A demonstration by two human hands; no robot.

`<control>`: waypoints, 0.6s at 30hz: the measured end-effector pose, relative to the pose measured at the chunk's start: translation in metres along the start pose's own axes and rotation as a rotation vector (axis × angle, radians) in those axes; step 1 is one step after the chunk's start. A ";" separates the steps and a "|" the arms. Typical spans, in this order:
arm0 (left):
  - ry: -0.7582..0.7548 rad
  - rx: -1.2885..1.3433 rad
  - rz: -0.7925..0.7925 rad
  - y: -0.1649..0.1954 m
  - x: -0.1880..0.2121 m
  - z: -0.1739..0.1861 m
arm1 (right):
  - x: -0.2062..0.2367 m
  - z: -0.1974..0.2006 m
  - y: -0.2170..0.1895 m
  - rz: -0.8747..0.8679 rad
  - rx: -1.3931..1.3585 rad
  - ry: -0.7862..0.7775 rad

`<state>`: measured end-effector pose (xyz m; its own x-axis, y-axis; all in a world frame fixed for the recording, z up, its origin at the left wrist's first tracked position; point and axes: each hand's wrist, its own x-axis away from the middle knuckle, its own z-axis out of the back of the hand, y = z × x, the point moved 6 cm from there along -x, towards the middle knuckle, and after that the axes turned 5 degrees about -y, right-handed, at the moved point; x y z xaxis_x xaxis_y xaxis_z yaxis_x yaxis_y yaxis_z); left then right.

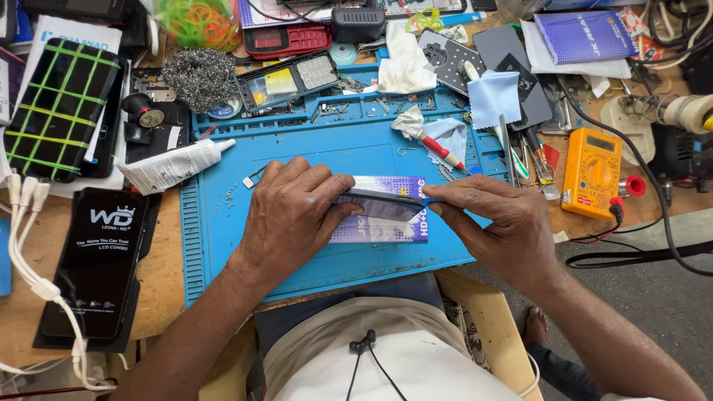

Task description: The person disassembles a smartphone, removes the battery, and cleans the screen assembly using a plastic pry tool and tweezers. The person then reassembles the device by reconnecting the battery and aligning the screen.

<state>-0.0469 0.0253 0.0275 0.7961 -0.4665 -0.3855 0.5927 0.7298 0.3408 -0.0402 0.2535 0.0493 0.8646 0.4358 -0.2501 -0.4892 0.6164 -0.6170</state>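
A thin dark phone part (386,199), seen edge-on, stands over a purple-and-white packet (405,223) lying on the blue work mat (223,230). My left hand (293,215) grips the part's left end with fingers curled over it. At the right end my right hand (505,226) pinches its edge between thumb and forefinger. Both hands rest on the mat near its front edge.
A white glue tube (174,165) lies at the mat's left. A red-handled tool (438,148) and cloth pieces sit behind. An orange multimeter (592,171) stands right. Black phone boxes (96,260), steel wool (199,74) and white cables (30,260) crowd the left.
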 end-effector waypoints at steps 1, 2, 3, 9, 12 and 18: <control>-0.004 0.004 0.001 -0.001 0.000 0.000 | 0.000 0.000 -0.001 0.010 0.001 0.010; -0.008 0.007 0.002 -0.001 0.000 0.000 | 0.001 -0.001 -0.003 0.020 0.002 0.020; -0.012 0.011 0.003 -0.001 -0.001 -0.001 | 0.001 0.000 -0.003 0.030 0.003 0.030; -0.006 0.014 -0.001 0.000 -0.002 0.000 | -0.001 -0.001 -0.002 -0.014 -0.006 0.024; -0.021 0.008 -0.001 0.000 -0.003 0.000 | -0.002 -0.001 -0.004 0.008 0.022 0.021; -0.034 0.002 -0.001 0.001 -0.005 -0.001 | -0.003 0.000 -0.003 -0.011 0.022 -0.007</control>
<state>-0.0505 0.0290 0.0287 0.7991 -0.4842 -0.3563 0.5938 0.7282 0.3421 -0.0412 0.2497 0.0520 0.8693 0.4330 -0.2382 -0.4819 0.6356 -0.6032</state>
